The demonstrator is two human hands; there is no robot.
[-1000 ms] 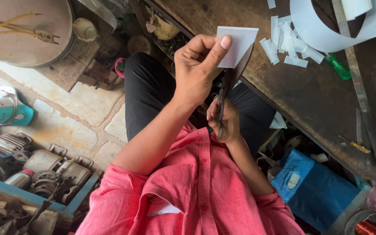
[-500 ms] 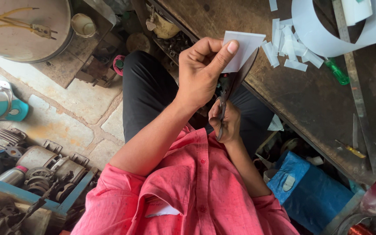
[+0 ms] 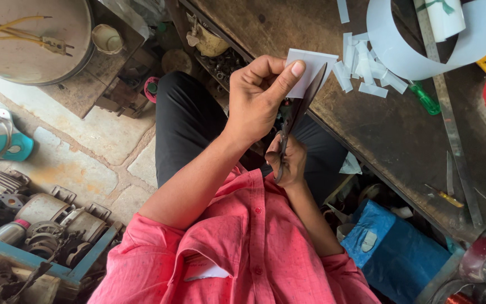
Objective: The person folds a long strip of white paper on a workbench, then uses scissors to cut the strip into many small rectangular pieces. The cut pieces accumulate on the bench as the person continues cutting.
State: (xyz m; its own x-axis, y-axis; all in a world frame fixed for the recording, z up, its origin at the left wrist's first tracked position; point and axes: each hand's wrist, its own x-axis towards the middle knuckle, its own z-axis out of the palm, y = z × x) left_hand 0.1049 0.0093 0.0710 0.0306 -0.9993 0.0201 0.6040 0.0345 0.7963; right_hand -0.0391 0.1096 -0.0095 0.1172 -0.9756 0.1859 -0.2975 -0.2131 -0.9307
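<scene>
My left hand (image 3: 260, 95) pinches a small white paper piece (image 3: 312, 63) between thumb and fingers, held up over my lap at the edge of the workbench. My right hand (image 3: 288, 160) sits just below it and grips the handles of dark scissors (image 3: 300, 106). The scissor blades point up and lie against the paper's lower right edge. Both arms come from my pink shirt. My black trousers show behind the hands.
The dark workbench (image 3: 389, 141) carries cut white paper strips (image 3: 361, 70), a curved white sheet band (image 3: 417, 65), a green-handled screwdriver (image 3: 426, 99) and a long metal ruler (image 3: 452, 126). A blue bag (image 3: 403, 256) lies below it. Old motors (image 3: 46, 219) and a round metal drum (image 3: 29, 34) are on the left.
Both hands keep their grips on the paper and the scissors. The view has drifted slightly; the scissor blades sit a little closer along the paper's edge.
</scene>
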